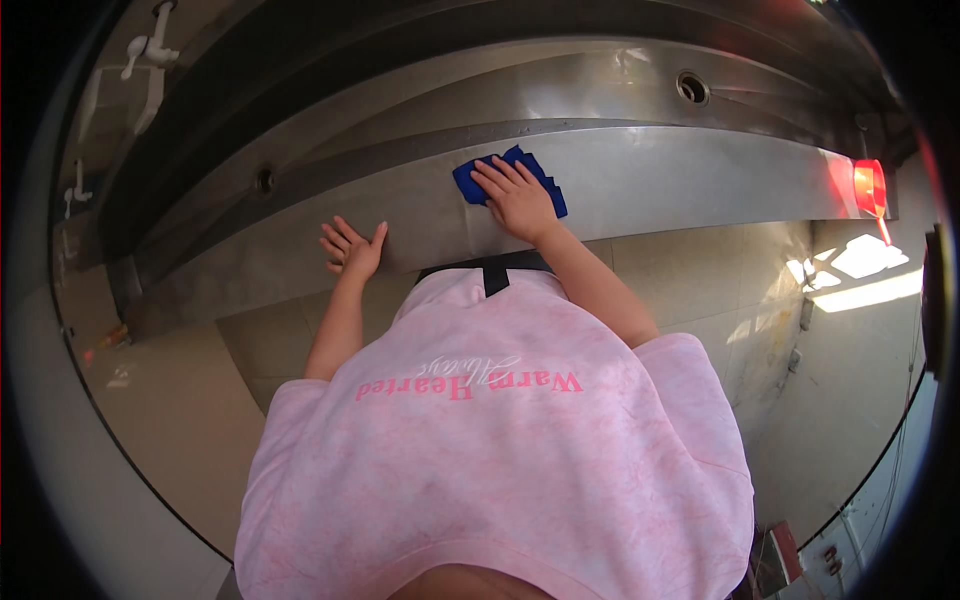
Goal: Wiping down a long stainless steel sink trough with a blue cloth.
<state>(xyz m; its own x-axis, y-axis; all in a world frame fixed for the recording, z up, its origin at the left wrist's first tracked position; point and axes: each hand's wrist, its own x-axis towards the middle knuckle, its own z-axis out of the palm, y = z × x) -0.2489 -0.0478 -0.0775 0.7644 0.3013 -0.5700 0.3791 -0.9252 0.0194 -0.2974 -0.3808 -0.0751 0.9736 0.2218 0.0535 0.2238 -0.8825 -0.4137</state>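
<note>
My right hand point(523, 204) lies flat on a blue cloth point(472, 186), pressing it on the metal front panel of a long stainless steel trough sink point(645, 169). The cloth is spread and crumpled, its edges showing around my fingers. My left hand point(356, 251) is to the left of the cloth, at the lower edge of the same panel, with its fingers spread and nothing in it. Whether the left palm touches the metal cannot be told.
Two round drain openings point(692, 88) point(265, 180) show in the basin beyond the panel. A red plastic dipper point(870, 189) is at the panel's right end. White plastic taps point(150, 51) are at the upper left. Tiled floor point(675, 270) lies below the panel.
</note>
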